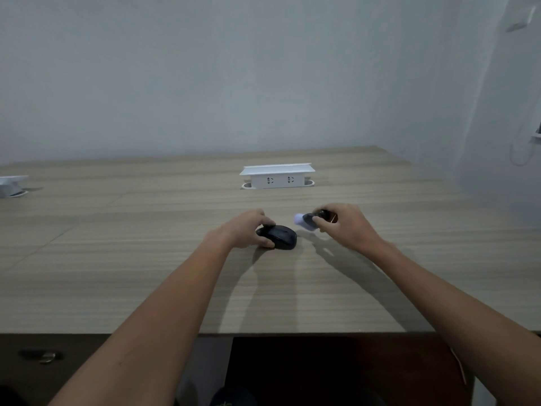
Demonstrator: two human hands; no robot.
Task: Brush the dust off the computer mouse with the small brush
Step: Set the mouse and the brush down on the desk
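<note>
- Wood-grain table (146, 259) against a plain grey wall; white socket box (277, 176) stands at the far middle.
- Left hand (248, 230) clamps the black computer mouse (278, 237) by its left end, mouse flat on the table.
- Right hand (342, 225) pinches the small brush (307, 221), pale bristles blurred, raised just right of the mouse, not touching.

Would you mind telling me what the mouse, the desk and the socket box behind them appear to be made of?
Mouse: probably black plastic, smooth with a dull sheen.
Desk: wood-look surface, likely laminate, with straight even grain lines and a matte finish.
Socket box: white, sharp folded edges; painted metal or plastic, hard to tell.
</note>
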